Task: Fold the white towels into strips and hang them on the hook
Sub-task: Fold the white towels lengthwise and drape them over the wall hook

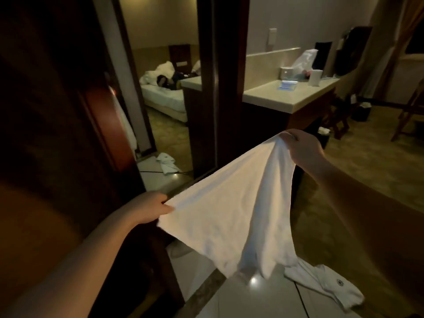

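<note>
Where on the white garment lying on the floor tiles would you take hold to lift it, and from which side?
Take the white garment at its near, lower-right end, coming down from above. It lies flat and crumpled on the floor tiles, so a pinch grip on a raised fold would likely work best. Its upper-left end lies under the hanging towel, which the left hand and right hand both hold.
</note>
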